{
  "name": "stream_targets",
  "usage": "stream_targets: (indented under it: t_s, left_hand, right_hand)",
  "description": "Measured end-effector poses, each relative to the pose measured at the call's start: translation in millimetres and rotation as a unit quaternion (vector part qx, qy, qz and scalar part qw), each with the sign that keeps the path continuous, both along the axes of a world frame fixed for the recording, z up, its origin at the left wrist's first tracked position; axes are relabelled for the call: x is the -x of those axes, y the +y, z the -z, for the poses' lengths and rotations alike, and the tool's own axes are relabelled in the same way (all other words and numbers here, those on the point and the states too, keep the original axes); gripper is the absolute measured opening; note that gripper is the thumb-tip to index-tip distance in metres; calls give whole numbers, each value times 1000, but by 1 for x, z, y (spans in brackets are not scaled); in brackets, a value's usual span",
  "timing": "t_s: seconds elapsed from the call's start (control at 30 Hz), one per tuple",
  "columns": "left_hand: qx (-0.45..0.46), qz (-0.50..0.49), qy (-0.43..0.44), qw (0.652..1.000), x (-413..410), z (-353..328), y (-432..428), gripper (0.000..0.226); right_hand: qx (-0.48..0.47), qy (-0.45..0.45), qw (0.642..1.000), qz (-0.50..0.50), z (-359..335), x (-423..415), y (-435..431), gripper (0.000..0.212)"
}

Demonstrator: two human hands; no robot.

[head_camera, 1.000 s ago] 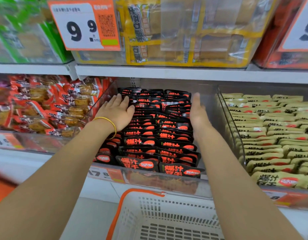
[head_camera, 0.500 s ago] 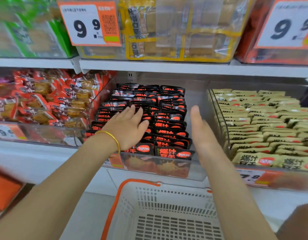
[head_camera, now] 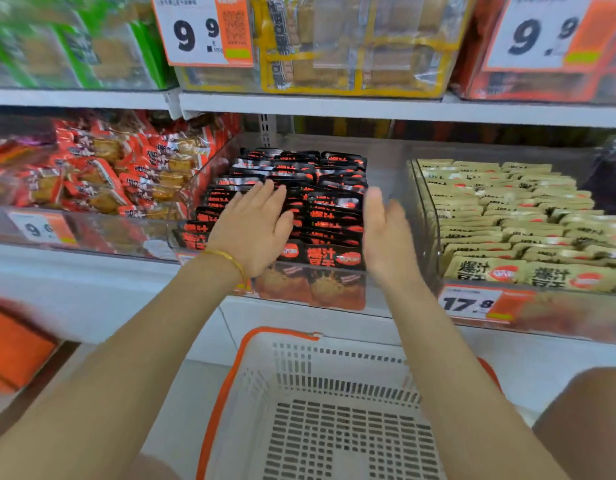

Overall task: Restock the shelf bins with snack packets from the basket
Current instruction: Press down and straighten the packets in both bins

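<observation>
Black snack packets [head_camera: 327, 206], red-lettered, stand on edge in two rows inside the clear middle bin [head_camera: 310, 289]. The rows' long axis runs straight away from the person, front to back. Left hand [head_camera: 254, 230]: palm down, fingers straight and together, flat on or just over the left row near the front, and I cannot tell which. It grips nothing, and a thin gold bangle [head_camera: 230, 259] sits at the wrist. Right hand [head_camera: 386, 237]: turned edge-on with the thumb up and fingers straight, slightly blurred, just beside the right flank of the right row. It also holds nothing. The two hands bracket the rows, as though squaring them up. White basket [head_camera: 334, 362] with an orange rim sits low and toward the person, between the two forearms and well below the bin. No packet shows in the part of it in view. Judgement: this bin looks close to full. Any further stock lies down and back from both hands, about equally near to each. Neighbouring lots: red packets [head_camera: 109, 174] in the bin to the left, beige packets [head_camera: 507, 216] to the right.
</observation>
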State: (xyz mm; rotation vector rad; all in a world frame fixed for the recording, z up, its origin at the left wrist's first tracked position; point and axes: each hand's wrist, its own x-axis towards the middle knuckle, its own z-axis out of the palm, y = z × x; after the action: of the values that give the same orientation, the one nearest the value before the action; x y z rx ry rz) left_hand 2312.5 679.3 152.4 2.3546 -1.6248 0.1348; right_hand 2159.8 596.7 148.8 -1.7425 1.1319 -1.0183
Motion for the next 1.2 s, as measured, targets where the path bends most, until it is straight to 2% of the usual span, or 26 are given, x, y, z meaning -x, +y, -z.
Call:
stream_targets:
  t_s: [0.07, 0.13, 0.2, 0.27, 0.4, 0.47, 0.73, 1.2]
  left_hand:
    - [141, 32, -6, 989, 9, 9, 14, 53]
    - [233, 62, -54, 969, 24, 25, 27, 39]
    - [270, 71, -100, 955, 35, 40, 33, 20]
    - [296, 76, -117, 945, 40, 51, 35, 11]
    - [309, 70, -142, 938, 36, 65, 35, 12]
    - [297, 71, -154, 940, 34, 67, 34, 11]
    - [305, 51, -151, 939, 33, 67, 19, 20]
    - [305, 15, -129, 943, 15, 55, -32, 18]
  right_hand:
    - [85, 20, 996, 20, 0, 28, 8, 52]
    - [150, 119, 981, -7, 6, 47, 20, 33]
    - [200, 249, 947, -39, 19, 53, 26, 24]
    - [235, 335, 911, -45, 24, 53, 29, 20]
    - [278, 399, 873, -43, 23, 50, 29, 16]
    - [291, 393, 871, -43, 24, 52, 28, 17]
    - [268, 299, 916, -6, 30, 46, 19, 14]
    - [269, 278, 922, 13, 20, 20, -25, 11]
